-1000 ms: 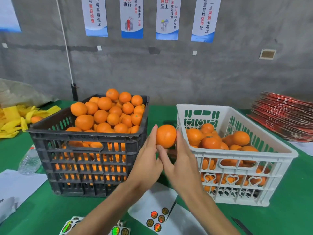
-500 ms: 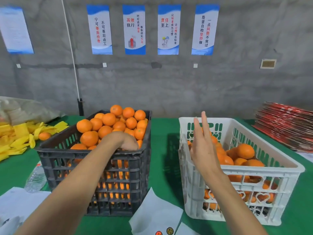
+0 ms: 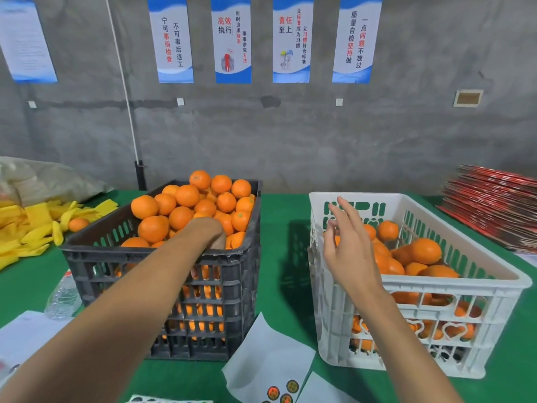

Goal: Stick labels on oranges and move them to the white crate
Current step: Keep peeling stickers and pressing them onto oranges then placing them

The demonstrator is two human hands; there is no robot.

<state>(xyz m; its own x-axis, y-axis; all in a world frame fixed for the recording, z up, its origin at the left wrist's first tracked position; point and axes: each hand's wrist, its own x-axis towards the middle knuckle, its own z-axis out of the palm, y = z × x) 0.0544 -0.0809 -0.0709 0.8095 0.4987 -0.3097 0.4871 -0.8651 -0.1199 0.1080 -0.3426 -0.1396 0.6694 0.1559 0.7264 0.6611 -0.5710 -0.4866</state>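
Over the white crate [image 3: 505, 282] rim, right hand [image 3: 347, 245] hovers, fingers spread.

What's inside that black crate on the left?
The black crate is heaped with oranges above its rim. The left hand reaches in among them; its fingers are hidden behind the wrist, so whether it holds one cannot be seen.

The black crate [image 3: 162, 257] and the white crate [image 3: 453, 286] are hard plastic with holes in their sides. The oranges [image 3: 186, 196] have bumpy, slightly shiny skin, and the desk [image 3: 279, 216] wears a soft green cloth. The label sheets [image 3: 270, 367] are smooth white paper, and the wall [image 3: 290, 135] is rough grey concrete.
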